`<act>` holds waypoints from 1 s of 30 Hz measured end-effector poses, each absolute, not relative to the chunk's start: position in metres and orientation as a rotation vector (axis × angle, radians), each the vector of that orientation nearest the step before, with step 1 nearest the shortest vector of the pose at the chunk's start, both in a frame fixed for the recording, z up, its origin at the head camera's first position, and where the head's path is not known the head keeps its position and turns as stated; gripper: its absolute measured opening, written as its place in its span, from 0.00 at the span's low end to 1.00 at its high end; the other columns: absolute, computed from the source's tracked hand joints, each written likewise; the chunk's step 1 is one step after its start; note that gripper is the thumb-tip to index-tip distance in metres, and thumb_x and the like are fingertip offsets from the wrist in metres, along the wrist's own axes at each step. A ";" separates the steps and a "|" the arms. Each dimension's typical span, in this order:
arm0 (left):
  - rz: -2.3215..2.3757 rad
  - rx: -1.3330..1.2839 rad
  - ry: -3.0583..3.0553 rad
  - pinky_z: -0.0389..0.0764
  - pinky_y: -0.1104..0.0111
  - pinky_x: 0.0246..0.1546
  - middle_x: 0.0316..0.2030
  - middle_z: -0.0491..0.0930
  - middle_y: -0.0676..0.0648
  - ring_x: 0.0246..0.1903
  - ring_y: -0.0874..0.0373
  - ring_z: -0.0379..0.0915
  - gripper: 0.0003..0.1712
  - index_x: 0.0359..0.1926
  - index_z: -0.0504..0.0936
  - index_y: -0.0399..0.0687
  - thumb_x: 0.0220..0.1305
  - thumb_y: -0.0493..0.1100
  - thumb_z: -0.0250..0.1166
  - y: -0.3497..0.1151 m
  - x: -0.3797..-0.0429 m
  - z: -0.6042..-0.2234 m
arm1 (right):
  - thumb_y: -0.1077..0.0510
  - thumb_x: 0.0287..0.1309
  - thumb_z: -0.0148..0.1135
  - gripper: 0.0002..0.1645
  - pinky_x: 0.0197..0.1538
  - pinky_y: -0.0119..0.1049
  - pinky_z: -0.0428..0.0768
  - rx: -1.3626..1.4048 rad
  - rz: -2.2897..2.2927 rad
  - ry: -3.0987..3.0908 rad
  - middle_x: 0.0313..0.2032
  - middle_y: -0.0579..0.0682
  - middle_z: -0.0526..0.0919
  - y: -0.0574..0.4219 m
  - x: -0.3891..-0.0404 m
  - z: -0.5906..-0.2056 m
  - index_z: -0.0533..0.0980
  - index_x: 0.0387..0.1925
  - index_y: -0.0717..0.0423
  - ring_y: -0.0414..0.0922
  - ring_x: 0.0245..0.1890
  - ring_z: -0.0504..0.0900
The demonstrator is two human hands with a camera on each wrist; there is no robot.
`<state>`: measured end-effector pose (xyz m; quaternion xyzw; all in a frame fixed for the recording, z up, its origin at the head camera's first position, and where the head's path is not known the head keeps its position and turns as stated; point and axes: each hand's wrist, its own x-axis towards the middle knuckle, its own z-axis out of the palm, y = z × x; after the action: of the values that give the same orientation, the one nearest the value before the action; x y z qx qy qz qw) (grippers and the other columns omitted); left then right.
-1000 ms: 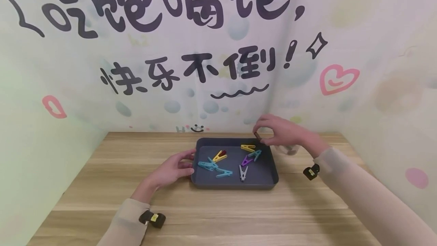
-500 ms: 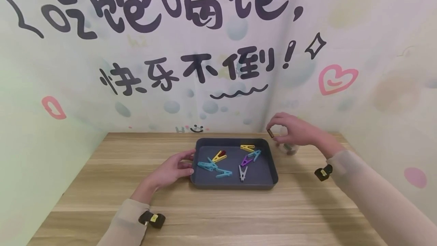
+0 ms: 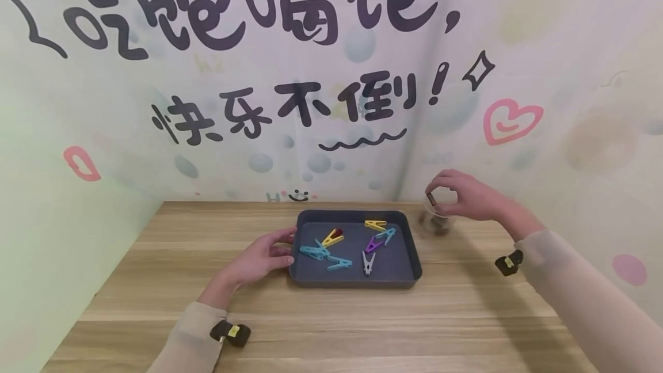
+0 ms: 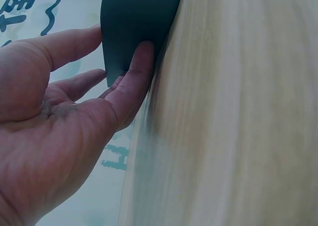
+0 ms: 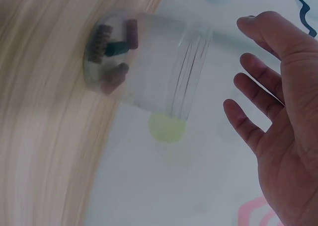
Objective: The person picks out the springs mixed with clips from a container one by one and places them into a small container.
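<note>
Near the table's far right edge, my right hand (image 3: 466, 195) pinches a small dark clip (image 3: 430, 197) over the clear cup (image 3: 437, 220); my left hand (image 3: 259, 258), fingers straight, touches the tray's (image 3: 357, 278) left rim.

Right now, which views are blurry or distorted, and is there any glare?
Head view: mostly sharp, wide-angle bend at the edges, even light, no glare; the clear cup is faint under the right hand. Left wrist view: the table is streaked with blur; the left hand and tray stay fairly clear. Right wrist view: soft throughout, table smeared, cup hazy.
</note>
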<state>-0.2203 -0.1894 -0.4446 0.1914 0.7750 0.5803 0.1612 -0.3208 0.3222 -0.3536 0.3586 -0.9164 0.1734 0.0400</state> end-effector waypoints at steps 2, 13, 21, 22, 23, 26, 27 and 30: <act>1.656 0.542 2.214 0.81 0.57 0.63 0.71 0.66 0.26 0.69 0.29 0.69 0.41 0.80 0.55 0.27 0.74 0.30 0.64 -0.190 -0.220 -0.444 | 0.63 0.59 0.76 0.18 0.60 0.55 0.79 1.083 0.524 -2.812 0.50 0.46 0.84 0.327 -0.321 -0.354 0.85 0.52 0.50 0.51 0.54 0.79; 1.653 0.539 2.211 0.81 0.57 0.63 0.72 0.65 0.25 0.69 0.29 0.69 0.41 0.80 0.54 0.27 0.74 0.30 0.64 -0.190 -0.219 -0.443 | 0.62 0.60 0.76 0.19 0.61 0.59 0.79 0.961 0.492 -2.890 0.53 0.55 0.84 0.346 -0.323 -0.354 0.85 0.53 0.54 0.59 0.57 0.78; 1.652 0.523 2.210 0.81 0.56 0.64 0.71 0.66 0.26 0.69 0.30 0.68 0.41 0.81 0.55 0.29 0.75 0.29 0.63 -0.190 -0.220 -0.443 | 0.63 0.59 0.77 0.18 0.61 0.59 0.79 0.986 0.458 -2.876 0.52 0.55 0.84 0.349 -0.330 -0.357 0.85 0.52 0.56 0.60 0.56 0.79; 1.651 0.522 2.211 0.81 0.56 0.64 0.71 0.66 0.26 0.69 0.30 0.68 0.41 0.81 0.55 0.29 0.75 0.29 0.63 -0.190 -0.220 -0.444 | 0.63 0.59 0.77 0.18 0.61 0.59 0.78 0.987 0.458 -2.877 0.52 0.55 0.84 0.349 -0.331 -0.358 0.85 0.52 0.56 0.60 0.56 0.79; 1.650 0.521 2.211 0.81 0.56 0.64 0.71 0.66 0.26 0.69 0.30 0.68 0.41 0.81 0.55 0.29 0.75 0.29 0.63 -0.190 -0.220 -0.444 | 0.63 0.59 0.77 0.18 0.61 0.59 0.78 0.983 0.456 -2.880 0.52 0.54 0.84 0.350 -0.332 -0.358 0.85 0.52 0.56 0.60 0.56 0.79; 1.652 0.521 2.210 0.81 0.56 0.63 0.71 0.66 0.26 0.69 0.30 0.68 0.41 0.81 0.55 0.29 0.75 0.30 0.63 -0.190 -0.220 -0.444 | 0.62 0.59 0.77 0.21 0.63 0.61 0.77 0.969 0.468 -2.891 0.54 0.56 0.84 0.351 -0.334 -0.360 0.84 0.55 0.57 0.61 0.59 0.78; 1.653 0.522 2.208 0.81 0.56 0.63 0.71 0.66 0.26 0.69 0.30 0.69 0.41 0.81 0.55 0.29 0.75 0.30 0.63 -0.190 -0.220 -0.444 | 0.62 0.60 0.77 0.23 0.63 0.62 0.76 0.959 0.477 -2.894 0.56 0.57 0.83 0.352 -0.334 -0.360 0.84 0.57 0.58 0.61 0.60 0.77; 1.652 0.528 2.206 0.81 0.56 0.63 0.71 0.66 0.26 0.69 0.30 0.69 0.41 0.81 0.55 0.29 0.75 0.30 0.63 -0.190 -0.220 -0.444 | 0.60 0.61 0.77 0.30 0.65 0.65 0.74 0.937 0.500 -2.899 0.61 0.59 0.80 0.354 -0.333 -0.362 0.80 0.64 0.58 0.62 0.63 0.74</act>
<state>-0.2204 -0.1902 -0.4437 0.1857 0.7751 0.5804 0.1670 -0.3329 0.3538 -0.3620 0.3033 -0.9386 0.1621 0.0272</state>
